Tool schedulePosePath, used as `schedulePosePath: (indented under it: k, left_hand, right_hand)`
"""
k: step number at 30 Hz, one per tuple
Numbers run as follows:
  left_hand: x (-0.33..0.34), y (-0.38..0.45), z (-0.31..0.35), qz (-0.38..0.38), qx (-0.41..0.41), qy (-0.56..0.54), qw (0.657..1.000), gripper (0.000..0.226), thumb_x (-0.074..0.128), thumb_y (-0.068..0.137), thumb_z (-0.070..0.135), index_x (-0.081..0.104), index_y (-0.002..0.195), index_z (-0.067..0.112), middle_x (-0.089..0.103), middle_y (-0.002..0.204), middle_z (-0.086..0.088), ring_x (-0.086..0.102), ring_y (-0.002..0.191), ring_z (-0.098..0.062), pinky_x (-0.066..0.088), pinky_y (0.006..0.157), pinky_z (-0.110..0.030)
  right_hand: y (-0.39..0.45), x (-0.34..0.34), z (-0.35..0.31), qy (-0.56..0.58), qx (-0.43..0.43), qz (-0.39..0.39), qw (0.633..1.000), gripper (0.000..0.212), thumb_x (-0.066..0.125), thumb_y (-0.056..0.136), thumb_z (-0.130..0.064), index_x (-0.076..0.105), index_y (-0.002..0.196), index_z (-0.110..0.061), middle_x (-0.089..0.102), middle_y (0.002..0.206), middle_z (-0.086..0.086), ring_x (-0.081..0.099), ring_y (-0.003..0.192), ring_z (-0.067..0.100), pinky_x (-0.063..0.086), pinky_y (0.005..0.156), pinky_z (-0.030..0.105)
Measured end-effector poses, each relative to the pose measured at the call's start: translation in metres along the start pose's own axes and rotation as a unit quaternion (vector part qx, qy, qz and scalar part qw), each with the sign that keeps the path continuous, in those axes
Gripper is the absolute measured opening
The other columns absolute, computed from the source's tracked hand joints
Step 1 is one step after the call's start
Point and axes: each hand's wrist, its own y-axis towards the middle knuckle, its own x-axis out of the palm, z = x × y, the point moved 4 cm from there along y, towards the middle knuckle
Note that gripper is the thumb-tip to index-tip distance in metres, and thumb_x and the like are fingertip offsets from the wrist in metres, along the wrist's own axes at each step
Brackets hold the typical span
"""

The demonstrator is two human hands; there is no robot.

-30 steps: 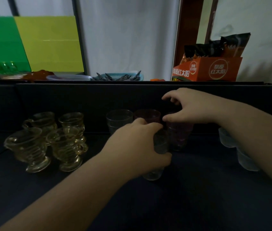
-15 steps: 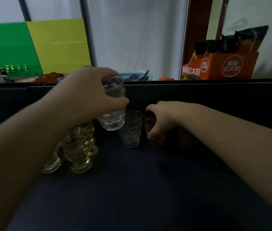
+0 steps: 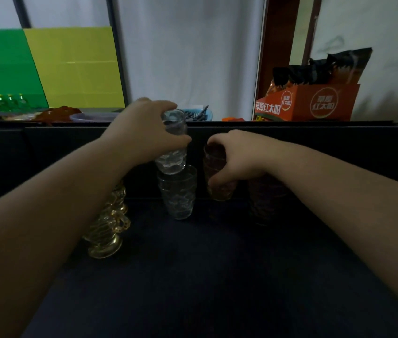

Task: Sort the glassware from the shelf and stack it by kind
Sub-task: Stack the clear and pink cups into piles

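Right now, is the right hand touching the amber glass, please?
Touching: the head view shows the right hand with fingers curled round the amber glass.

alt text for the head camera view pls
The left hand holds a clear glass just above a second clear glass on a dark shelf, while the right hand grips a brownish glass. Amber cups stand at left.

I seem to be in a lived-in home or small back room, not a lab. Past the dark surface (image 3: 193, 276) I see an orange snack box (image 3: 315, 103) with printed Chinese characters, a blue basket (image 3: 199, 115) of utensils, small green bottles (image 3: 5, 101), and pale curtains (image 3: 188, 50).
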Motion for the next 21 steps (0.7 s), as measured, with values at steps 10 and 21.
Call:
schedulePosePath:
  k: [10,21]
  left_hand:
    - [0.052,-0.008,0.004,-0.119,0.009,0.026,0.992,0.089,0.072,0.064,0.064,0.043,0.141,0.032,0.049,0.129,-0.003,0.053,0.111,-0.021,0.045,0.094,-0.034]
    - [0.059,-0.012,0.008,-0.178,-0.003,0.013,0.984,0.096,0.070,0.065,0.068,0.036,0.146,0.030,0.040,0.138,-0.004,0.048,0.119,-0.025,0.043,0.096,-0.035]
  right_hand:
    - [-0.035,-0.057,0.013,0.017,0.011,0.075,0.997,0.097,0.078,0.066,-0.062,0.041,0.148,-0.027,0.053,0.141,-0.003,0.054,0.118,0.019,0.048,0.098,0.037]
    - [-0.068,-0.082,0.041,0.014,0.048,0.110,0.993,0.089,0.079,0.071,-0.054,0.042,0.147,-0.027,0.053,0.139,0.000,0.050,0.106,0.016,0.041,0.083,0.029]
